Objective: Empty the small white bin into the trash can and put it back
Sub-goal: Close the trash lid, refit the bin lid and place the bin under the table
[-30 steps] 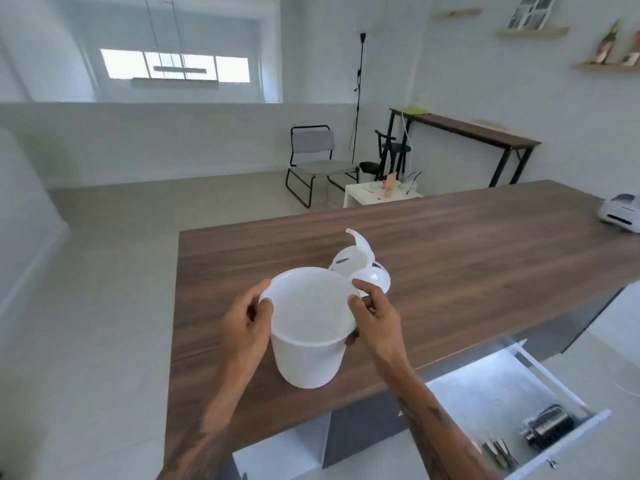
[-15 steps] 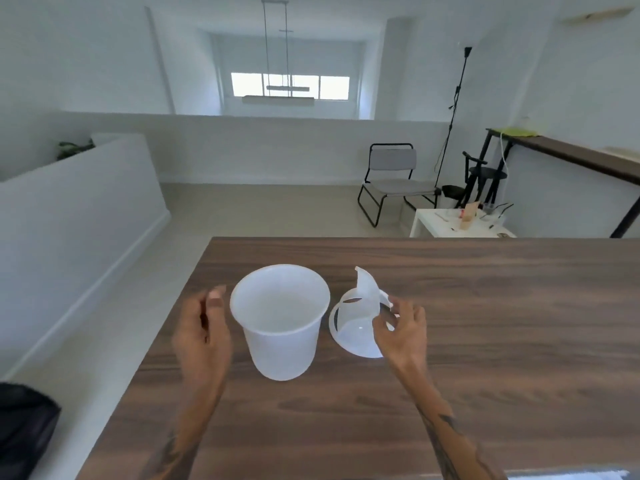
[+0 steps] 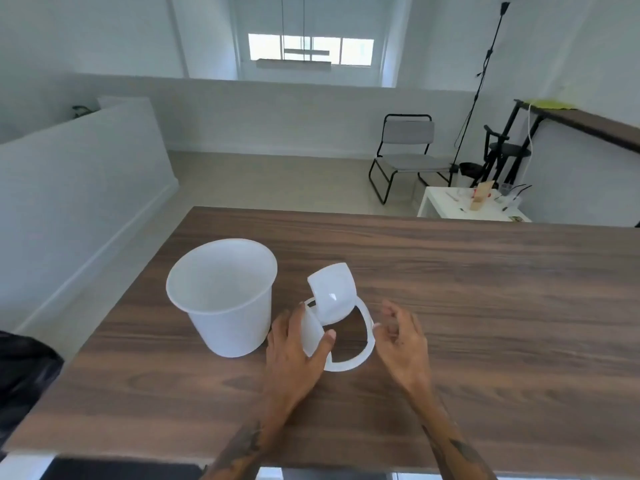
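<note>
The small white bin stands upright and uncovered on the wooden table, with nothing visible inside it. Just to its right lies its white swing lid, a ring with the flap tipped up. My left hand grips the ring's left side, thumb over the rim. On the lid's right edge, my right hand pinches the rim with its fingertips.
A black trash bag shows at the left edge, below the table's left end. Beyond the table are a folding chair, a low white side table with small items, and a dark high desk.
Both hands let go of the bin, which now stands on the table. My left hand crossed to the lid, and both hands now hold it; its flap has swung.
</note>
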